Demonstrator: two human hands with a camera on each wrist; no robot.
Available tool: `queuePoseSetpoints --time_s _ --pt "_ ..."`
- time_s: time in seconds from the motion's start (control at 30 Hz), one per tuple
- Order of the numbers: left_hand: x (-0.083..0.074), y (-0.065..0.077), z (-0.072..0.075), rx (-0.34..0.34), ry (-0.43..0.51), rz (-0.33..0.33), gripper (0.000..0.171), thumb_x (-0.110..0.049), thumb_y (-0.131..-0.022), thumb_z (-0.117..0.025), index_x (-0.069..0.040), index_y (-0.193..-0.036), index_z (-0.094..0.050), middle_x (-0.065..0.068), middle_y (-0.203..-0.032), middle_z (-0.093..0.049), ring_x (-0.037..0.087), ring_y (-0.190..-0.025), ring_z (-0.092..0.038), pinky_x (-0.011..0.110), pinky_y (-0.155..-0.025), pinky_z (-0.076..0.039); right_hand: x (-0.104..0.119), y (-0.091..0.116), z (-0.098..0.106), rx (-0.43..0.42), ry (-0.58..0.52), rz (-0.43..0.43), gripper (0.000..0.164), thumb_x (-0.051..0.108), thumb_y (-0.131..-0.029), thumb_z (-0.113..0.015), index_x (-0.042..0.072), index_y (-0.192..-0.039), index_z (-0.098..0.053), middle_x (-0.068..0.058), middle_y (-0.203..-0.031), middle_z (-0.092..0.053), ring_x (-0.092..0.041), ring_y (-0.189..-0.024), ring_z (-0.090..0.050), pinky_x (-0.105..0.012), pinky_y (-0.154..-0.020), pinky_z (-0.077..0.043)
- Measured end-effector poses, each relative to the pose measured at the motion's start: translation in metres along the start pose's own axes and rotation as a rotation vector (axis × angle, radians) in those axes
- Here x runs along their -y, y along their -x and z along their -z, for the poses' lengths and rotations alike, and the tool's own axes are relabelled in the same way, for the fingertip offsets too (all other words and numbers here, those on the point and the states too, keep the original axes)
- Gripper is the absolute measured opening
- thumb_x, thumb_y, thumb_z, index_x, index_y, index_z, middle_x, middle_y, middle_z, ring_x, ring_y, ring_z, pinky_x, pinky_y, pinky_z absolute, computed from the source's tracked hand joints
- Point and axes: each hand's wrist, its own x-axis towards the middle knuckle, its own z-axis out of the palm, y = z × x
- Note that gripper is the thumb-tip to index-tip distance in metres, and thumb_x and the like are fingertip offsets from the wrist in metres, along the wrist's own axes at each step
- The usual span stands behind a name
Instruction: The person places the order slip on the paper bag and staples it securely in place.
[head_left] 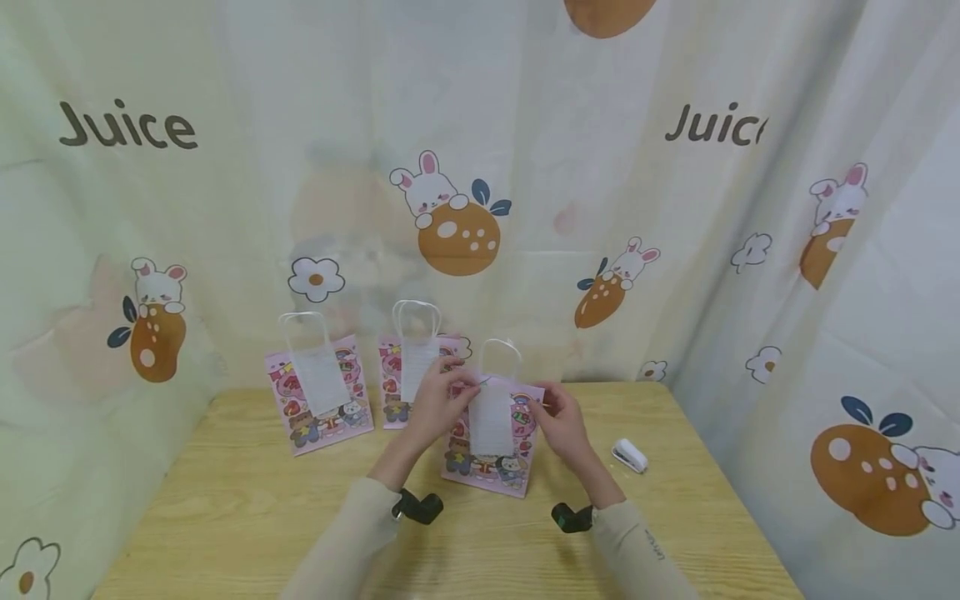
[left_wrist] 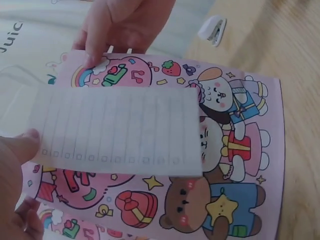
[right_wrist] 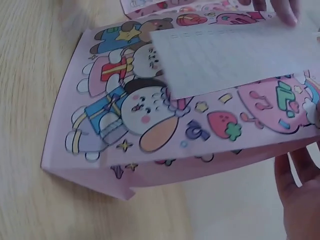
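Observation:
A pink gift bag (head_left: 458, 460) with cartoon animals and a white loop handle (head_left: 501, 341) stands tilted at the table's middle. Over its front lies a lined white paper slip (left_wrist: 120, 131) with small checkboxes. My left hand (head_left: 444, 398) pinches the slip's upper end together with the bag's top edge, its thumb on the paper. At the bag's upper right side, my right hand (head_left: 562, 421) pinches the edge, thumb in front and fingers behind, as the left wrist view shows. The bag's back is hidden in the head view.
Two matching bags, one at the left (head_left: 281, 392) and one at the back (head_left: 389, 367), stand with white slips on their fronts. A small white stapler (head_left: 630, 456) lies right of my right hand. A printed curtain (head_left: 555, 167) hangs behind the wooden table (head_left: 225, 517).

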Motion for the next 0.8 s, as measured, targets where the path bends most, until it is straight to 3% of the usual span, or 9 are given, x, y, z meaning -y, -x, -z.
queuePoseSetpoints --time_s 0.2,0.3,0.43,0.63,0.8 --pt "-0.004 -0.005 0.003 -0.030 -0.117 -0.045 0.008 -0.015 -0.079 -0.082 -0.014 -0.083 -0.075 -0.004 -0.092 -0.064 0.016 -0.086 -0.053 0.031 -0.075 -0.045 0.003 -0.002 -0.009 0.069 -0.041 -0.028 0.019 -0.005 -0.098 -0.050 -0.013 -0.116 -0.053 -0.028 -0.101 -0.063 -0.034 -0.085 -0.062 -0.039 -0.071 -0.055" --pt "-0.003 -0.007 0.003 -0.067 -0.155 -0.082 0.009 -0.017 -0.077 -0.084 -0.015 -0.080 -0.076 -0.007 -0.085 -0.065 0.018 -0.081 -0.048 0.033 -0.072 -0.040 -0.007 -0.003 -0.015 0.044 -0.028 -0.045 0.023 0.003 -0.096 -0.059 -0.008 -0.116 -0.056 -0.021 -0.100 -0.064 -0.029 -0.084 -0.064 -0.038 -0.068 -0.056" --pt "-0.002 -0.007 0.005 -0.080 -0.178 -0.093 0.010 -0.018 -0.076 -0.085 -0.015 -0.079 -0.076 -0.007 -0.084 -0.067 0.017 -0.081 -0.047 0.033 -0.073 -0.039 -0.020 -0.007 -0.025 -0.058 0.034 -0.050 0.031 0.012 -0.086 -0.076 -0.002 -0.109 -0.062 -0.012 -0.094 -0.067 -0.018 -0.077 -0.064 -0.030 -0.062 -0.055" --pt "-0.002 -0.004 0.007 -0.037 -0.059 -0.031 0.010 -0.015 -0.078 -0.083 -0.011 -0.081 -0.075 -0.004 -0.084 -0.066 0.013 -0.081 -0.056 0.023 -0.071 -0.049 -0.023 -0.010 -0.035 -0.206 0.022 -0.046 0.023 0.014 -0.081 -0.081 0.000 -0.093 -0.066 -0.010 -0.080 -0.067 -0.017 -0.065 -0.064 -0.027 -0.053 -0.053" --pt "0.001 -0.002 0.010 -0.020 0.062 0.041 0.013 -0.011 -0.078 -0.083 -0.009 -0.081 -0.070 -0.001 -0.082 -0.066 0.012 -0.073 -0.065 0.023 -0.065 -0.054 -0.024 -0.011 -0.037 -0.237 0.035 -0.057 0.020 0.015 -0.080 -0.081 0.003 -0.087 -0.067 -0.009 -0.077 -0.066 -0.020 -0.063 -0.063 -0.027 -0.052 -0.052"
